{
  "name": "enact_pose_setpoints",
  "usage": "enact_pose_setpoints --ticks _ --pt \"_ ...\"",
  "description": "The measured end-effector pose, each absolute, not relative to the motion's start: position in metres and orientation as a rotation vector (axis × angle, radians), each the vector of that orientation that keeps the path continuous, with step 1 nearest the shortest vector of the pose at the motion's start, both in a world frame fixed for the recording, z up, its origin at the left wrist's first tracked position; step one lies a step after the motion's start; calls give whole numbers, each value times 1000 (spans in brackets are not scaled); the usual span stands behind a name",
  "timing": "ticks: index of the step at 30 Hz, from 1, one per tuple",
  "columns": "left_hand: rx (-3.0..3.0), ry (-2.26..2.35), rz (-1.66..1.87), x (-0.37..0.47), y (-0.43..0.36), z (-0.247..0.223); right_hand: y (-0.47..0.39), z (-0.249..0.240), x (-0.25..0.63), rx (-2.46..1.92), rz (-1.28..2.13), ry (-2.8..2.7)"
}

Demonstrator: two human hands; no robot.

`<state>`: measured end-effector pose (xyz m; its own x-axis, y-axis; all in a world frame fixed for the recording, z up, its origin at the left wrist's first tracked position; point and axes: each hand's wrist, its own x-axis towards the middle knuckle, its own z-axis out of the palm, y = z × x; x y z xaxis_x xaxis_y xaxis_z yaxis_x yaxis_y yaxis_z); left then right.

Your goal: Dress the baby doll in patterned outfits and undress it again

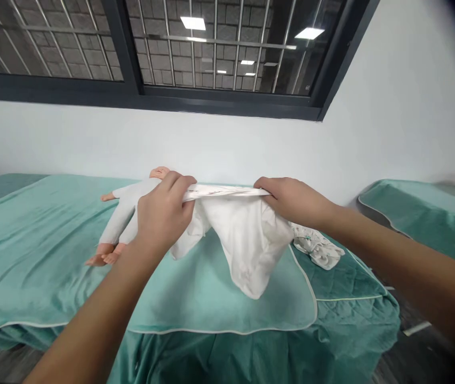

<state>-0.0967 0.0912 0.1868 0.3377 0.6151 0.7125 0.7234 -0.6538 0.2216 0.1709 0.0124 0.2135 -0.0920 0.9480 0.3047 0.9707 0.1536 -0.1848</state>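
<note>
A white baby garment (247, 234) is stretched between my two hands above the bed, its upper edge pulled into a narrow taut band. Two loose parts hang from that edge, the right one lower. My left hand (167, 208) is closed around the band's left end, and my right hand (285, 197) pinches the right end between thumb and fingers. Behind my left hand lies a baby doll (125, 213) in a pale suit, partly covered by the hand, its bare feet toward me. Beyond my right wrist rests a crumpled white patterned cloth (319, 248).
A light green sheet (51, 240) with pale piping covers the bed, over a darker quilted green cover (347, 282). Another green bed (431, 213) stands at the right, past a gap. Behind are a white wall (227, 144) and a dark-framed barred window (227, 101).
</note>
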Motion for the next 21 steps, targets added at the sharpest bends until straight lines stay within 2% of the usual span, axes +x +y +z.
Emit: enact_pose_setpoints --ticks 4,12,16,21 --pt "-2581 -1484 -1455 -114 92 176 -5 194 188 -1883 -84 -1936" --pt "-2915 -1957 -1517 -134 91 158 -27 162 222 -1966 23 -1700" --pt "-3169 -2073 -1263 -134 126 136 -10 142 235 -2083 -19 -1771" --pt "-2716 -1944 -835 -105 161 97 27 98 220 -2214 -200 -1786"
